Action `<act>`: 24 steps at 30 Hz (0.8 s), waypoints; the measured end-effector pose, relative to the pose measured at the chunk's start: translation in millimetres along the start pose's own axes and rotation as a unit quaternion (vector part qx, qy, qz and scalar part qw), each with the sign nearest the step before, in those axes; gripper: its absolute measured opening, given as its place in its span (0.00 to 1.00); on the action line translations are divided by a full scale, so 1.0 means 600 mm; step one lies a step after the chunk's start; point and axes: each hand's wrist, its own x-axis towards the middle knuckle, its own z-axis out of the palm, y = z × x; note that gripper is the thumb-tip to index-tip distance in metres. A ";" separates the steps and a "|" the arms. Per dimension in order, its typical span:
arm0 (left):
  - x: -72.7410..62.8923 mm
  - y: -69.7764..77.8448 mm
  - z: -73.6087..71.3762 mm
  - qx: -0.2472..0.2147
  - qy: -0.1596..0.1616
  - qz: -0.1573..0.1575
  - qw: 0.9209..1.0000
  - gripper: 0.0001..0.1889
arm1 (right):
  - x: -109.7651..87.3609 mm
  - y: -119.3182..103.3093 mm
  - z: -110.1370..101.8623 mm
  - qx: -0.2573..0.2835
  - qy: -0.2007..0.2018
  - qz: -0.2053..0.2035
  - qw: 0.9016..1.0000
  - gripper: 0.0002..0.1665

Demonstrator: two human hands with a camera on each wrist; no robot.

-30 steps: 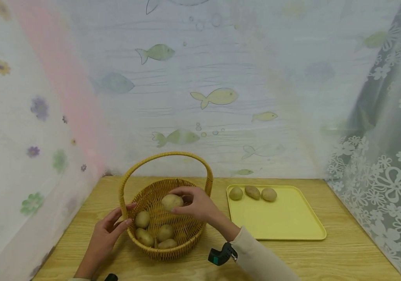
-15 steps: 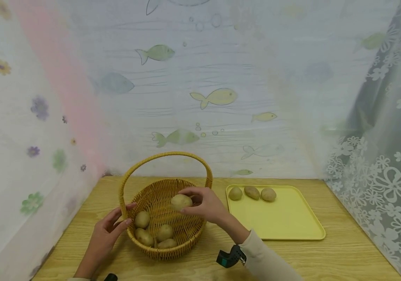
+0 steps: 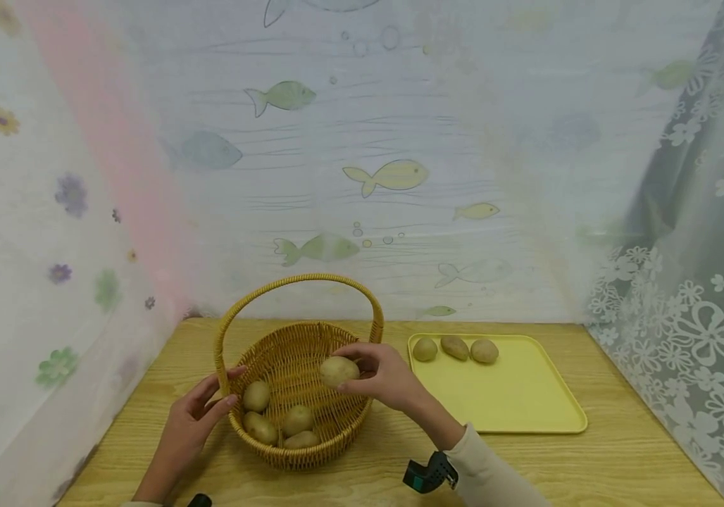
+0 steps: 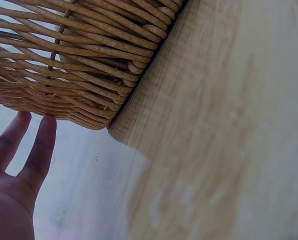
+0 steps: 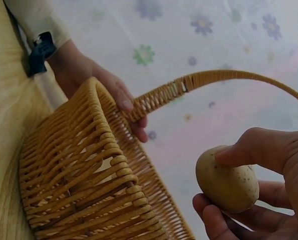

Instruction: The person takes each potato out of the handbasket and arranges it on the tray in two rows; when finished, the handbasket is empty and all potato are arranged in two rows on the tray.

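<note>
My right hand (image 3: 390,379) pinches a potato (image 3: 339,372) between thumb and fingers, above the right side of the wicker basket (image 3: 289,461). In the right wrist view the held potato (image 5: 226,180) hangs beyond the basket's rim, the thumb on its top and fingers beneath. My left hand (image 3: 186,422) holds the basket's left rim at the foot of its arched handle (image 3: 298,278). In the left wrist view several fingertips (image 4: 47,125) touch the woven wall (image 4: 78,60). Several potatoes (image 3: 260,427) lie in the basket's left and front part.
Right of the basket lies a yellow tray (image 3: 501,398) with three potatoes (image 3: 455,347) lined up along its back left edge. Both stand on a wood-grain table (image 3: 628,451). Patterned curtains (image 3: 362,141) enclose the back and sides.
My right hand has moved to the right with the potato, from the basket's middle towards its right rim. My left hand and the basket stay put.
</note>
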 end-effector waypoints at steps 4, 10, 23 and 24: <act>0.000 -0.001 0.000 -0.004 0.002 -0.003 1.000 0.23 | -0.009 -0.001 -0.006 0.004 0.000 0.001 1.000 0.27; -0.001 -0.002 0.001 -0.007 0.001 -0.007 1.000 0.23 | -0.026 0.000 -0.019 0.005 0.007 0.027 1.000 0.28; 0.000 0.000 0.001 -0.009 0.001 -0.002 1.000 0.23 | -0.056 -0.004 -0.069 0.021 0.034 0.014 0.999 0.28; 0.000 -0.001 0.001 -0.010 0.002 -0.003 1.000 0.23 | -0.058 -0.005 -0.074 0.020 0.037 0.010 0.999 0.28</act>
